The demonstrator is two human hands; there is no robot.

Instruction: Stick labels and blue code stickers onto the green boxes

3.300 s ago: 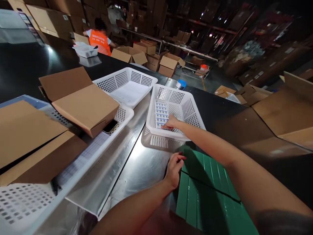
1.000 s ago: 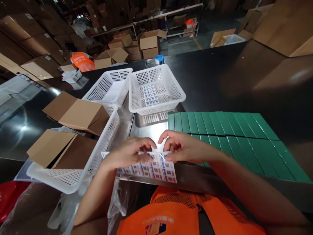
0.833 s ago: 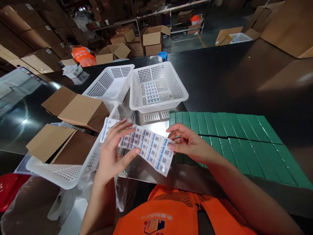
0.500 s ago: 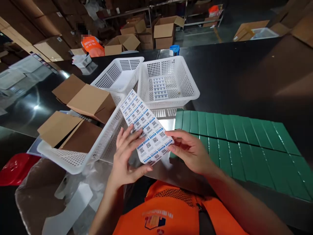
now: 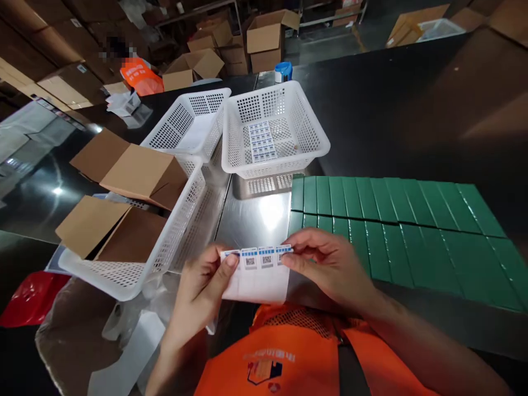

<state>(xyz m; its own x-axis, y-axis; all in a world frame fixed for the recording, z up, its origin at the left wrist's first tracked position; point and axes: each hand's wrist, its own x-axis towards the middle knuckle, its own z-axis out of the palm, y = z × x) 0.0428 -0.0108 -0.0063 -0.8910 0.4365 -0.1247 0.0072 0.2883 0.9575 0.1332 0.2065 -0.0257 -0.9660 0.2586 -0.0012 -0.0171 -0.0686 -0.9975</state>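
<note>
Sheet: white paper label sheet with a row of blue-banded QR stickers along its top edge (image 5: pixel 258 275), held up between both hands, just above the near edge of the shiny steel tabletop (image 5: pixel 251 217) and in front of the orange mesh vest (image 5: pixel 272 357).
Left hand: left hand (image 5: pixel 200 294) pinches the sheet's left end, thumb on the front at the top corner, fingers curled behind.
Right hand: right hand (image 5: pixel 330 267) pinches the right end at the sticker row, thumb and forefinger pressed together on it, other fingers loosely bent.
Handling, judged: very light, thin and limp; likely to flop or curl if held by one corner, and easy to crease or tear. Backing probably slick. Best taken at both short ends or along the top edge, off the stickers' printed faces.
Long axis: runs left to right, from one hand to the other; sticker row on top, blank part hanging toward the vest. Printed face is turned to the camera.
Beyond the hands: white perforated plastic basket with another label sheet in it (image 5: pixel 313 135); to the right hand's far side, rows of flat green boxes (image 5: pixel 396 220); left of the left hand, long white basket holding open brown cardboard cartons (image 5: pixel 127 181).
</note>
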